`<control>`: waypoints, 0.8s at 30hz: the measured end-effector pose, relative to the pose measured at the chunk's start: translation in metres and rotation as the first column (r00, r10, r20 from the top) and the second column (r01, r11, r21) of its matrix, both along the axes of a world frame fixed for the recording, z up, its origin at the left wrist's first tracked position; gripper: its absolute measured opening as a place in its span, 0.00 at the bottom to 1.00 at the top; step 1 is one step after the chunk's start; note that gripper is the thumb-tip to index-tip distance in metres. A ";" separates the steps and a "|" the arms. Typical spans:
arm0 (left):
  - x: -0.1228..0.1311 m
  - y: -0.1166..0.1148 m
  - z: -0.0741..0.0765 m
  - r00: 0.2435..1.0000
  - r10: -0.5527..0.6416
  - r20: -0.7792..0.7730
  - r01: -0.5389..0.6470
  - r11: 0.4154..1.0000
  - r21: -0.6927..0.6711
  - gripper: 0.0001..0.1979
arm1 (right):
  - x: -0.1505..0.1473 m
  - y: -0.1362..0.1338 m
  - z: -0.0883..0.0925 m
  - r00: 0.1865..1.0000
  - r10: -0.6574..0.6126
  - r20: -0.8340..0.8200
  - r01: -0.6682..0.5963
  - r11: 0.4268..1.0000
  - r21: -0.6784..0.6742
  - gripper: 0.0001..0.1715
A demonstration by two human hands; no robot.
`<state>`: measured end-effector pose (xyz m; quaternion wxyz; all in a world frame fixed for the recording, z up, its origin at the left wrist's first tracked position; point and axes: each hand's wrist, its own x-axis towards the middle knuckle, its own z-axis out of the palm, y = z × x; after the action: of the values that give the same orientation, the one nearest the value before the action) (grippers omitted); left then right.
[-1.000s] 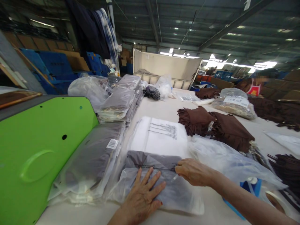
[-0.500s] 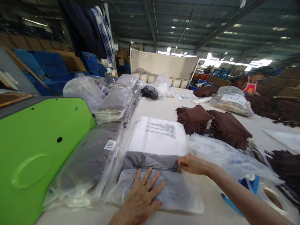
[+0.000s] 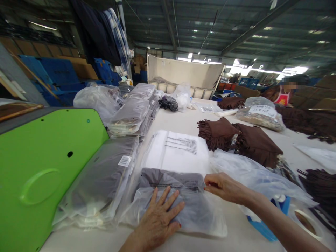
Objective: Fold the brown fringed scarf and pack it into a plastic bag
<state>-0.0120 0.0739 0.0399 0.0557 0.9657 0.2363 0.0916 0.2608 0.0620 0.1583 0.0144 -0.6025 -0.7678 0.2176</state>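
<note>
A frosted plastic bag [image 3: 207,217] with a folded dark grey item inside lies flat in front of me. My left hand [image 3: 159,217] rests on it palm down, fingers spread. Across the bag's upper part runs a dark band with small print. Just past that band's right end is my right hand [image 3: 219,187], its fingers curled together; whatever they hold, if anything, is hidden. Directly beyond the bag sits a stack of white plastic bags [image 3: 181,150] with printed lines.
A filled grey bag with a barcode label [image 3: 124,161] lies left, beside a green machine panel [image 3: 39,168]. Behind are stacked filled bags [image 3: 131,112]. Right are brown fringed pieces [image 3: 256,143], loose clear plastic [image 3: 244,171], a blue tape dispenser [image 3: 262,227] and a tape roll [image 3: 306,222].
My right hand has shifted slightly right, from the dark band's end to just beyond it. My left hand stays flat on the bag.
</note>
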 end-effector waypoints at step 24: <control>0.000 0.001 -0.003 1.000 0.009 0.009 -0.009 0.999 0.033 0.34 | 0.005 0.008 -0.043 0.883 -0.398 0.247 0.336 0.906 0.258 0.13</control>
<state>-0.0116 0.0749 0.0372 0.0404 0.9651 0.2388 0.0999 0.2661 0.0701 0.1154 0.0040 -0.7581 -0.6511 0.0373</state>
